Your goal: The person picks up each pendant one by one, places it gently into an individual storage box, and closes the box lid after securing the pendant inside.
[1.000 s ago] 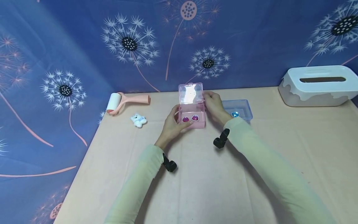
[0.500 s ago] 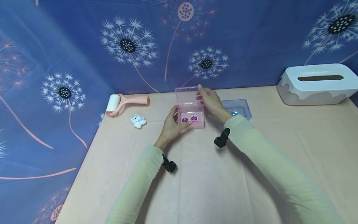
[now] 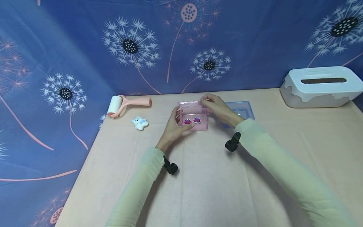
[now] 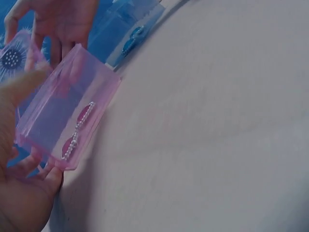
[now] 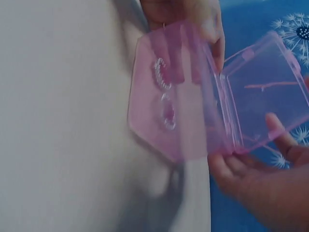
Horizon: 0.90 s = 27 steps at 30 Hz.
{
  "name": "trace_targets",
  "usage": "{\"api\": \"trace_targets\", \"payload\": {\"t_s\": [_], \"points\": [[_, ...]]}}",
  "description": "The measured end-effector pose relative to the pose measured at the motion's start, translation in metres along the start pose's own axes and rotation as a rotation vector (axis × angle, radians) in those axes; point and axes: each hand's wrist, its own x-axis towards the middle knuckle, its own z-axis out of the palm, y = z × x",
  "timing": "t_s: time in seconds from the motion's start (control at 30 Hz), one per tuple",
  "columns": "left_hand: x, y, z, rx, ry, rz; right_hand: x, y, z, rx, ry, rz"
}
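Observation:
In the head view my left hand (image 3: 174, 124) grips a small clear pink box (image 3: 202, 126) from its left side, with the thumb across the front. Inside lie two magenta heart-shaped gem ornaments (image 3: 197, 119) with sparkling borders. My right hand (image 3: 216, 108) holds the box's hinged lid (image 3: 188, 103) at its right edge; from above, the lid looks nearly edge-on. The right wrist view shows the lid (image 5: 258, 96) standing away from the box, with fingertips at its border. Behind the right wrist is a clear blue box (image 3: 248, 108), partly hidden, with blue gem ornaments (image 4: 131, 39).
A pink-handled lint roller (image 3: 136, 101) lies at the back left. Nearer sits a small white bear figure (image 3: 140, 123). A white and beige tissue box (image 3: 320, 91) stands at the back right. Dandelion-printed blue cloth (image 3: 252, 41) hangs behind the table.
The lid has swung from raised to nearly edge-on in the head view. My right hand rose to its top edge, then came down with it. My left hand stays on the box.

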Motion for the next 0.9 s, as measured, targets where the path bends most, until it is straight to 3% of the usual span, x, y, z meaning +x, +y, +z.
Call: {"api": "trace_targets", "payload": {"t_s": [0.23,0.43,0.5,0.9], "points": [[-0.001,-0.001,-0.005,-0.019,-0.001,0.032,-0.007,0.011,-0.006,-0.174,-0.105,-0.092],[-0.004,0.000,-0.008,-0.001,0.002,0.051,-0.013,0.016,0.003,-0.509,-0.099,-0.183],[-0.004,-0.001,-0.009,-0.014,-0.015,0.068,-0.014,0.017,0.007,-0.574,-0.082,-0.214],[-0.001,-0.002,-0.006,-0.068,-0.062,0.080,-0.021,0.026,0.021,-0.483,0.065,-0.188]]}}
